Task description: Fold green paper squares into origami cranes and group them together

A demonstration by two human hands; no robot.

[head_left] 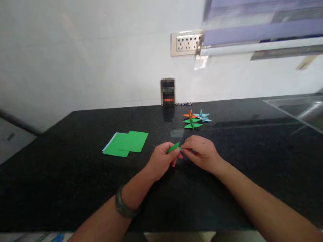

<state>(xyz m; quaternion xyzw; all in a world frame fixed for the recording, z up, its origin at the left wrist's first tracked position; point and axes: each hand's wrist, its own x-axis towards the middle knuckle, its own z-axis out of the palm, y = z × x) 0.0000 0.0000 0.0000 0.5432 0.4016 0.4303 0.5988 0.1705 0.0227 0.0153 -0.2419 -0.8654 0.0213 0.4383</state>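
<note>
Between the thumb and fingers of my left hand is a small piece of folded green paper, its pointed part tilting up to the right. My right hand pinches at the right end of this paper, where the fingertips hide the detail. Just beyond the hands lie several small folded paper cranes: green ones, an orange one and light blue ones. Off to the left of my hands rests a stack of square green paper sheets, with a pale sheet edge showing beneath.
Everything lies on a black speckled countertop. Against the white wall stands a dark, pixelated upright object, a beaded strand beside it. A wall socket panel is above. At the far right is a metal sink edge.
</note>
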